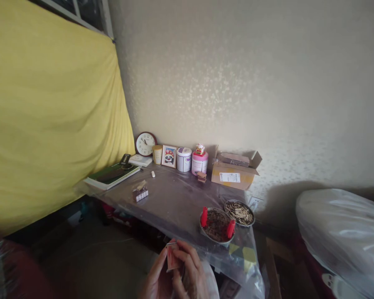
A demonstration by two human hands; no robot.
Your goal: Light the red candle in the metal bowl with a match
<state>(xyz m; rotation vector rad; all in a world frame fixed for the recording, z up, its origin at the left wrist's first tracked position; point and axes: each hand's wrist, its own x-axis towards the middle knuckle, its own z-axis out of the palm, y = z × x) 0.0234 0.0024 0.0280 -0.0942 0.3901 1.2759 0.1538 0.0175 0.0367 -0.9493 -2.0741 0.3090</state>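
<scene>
Box point(172, 258), small, reddish, in left hand point(156, 277) and right hand point(190, 272)

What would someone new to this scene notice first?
Likely the big yellow cloth filling the left side. Next, perhaps the two bright red pieces at the rim of a round bowl on the table. Bottom center, the left hand and right hand hold a small reddish box.

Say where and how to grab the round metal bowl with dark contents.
Probably pinch the upright red plastic-looking tab at left and its twin at right, coming from above: they stand up at opposite sides of the round metal bowl.
</scene>
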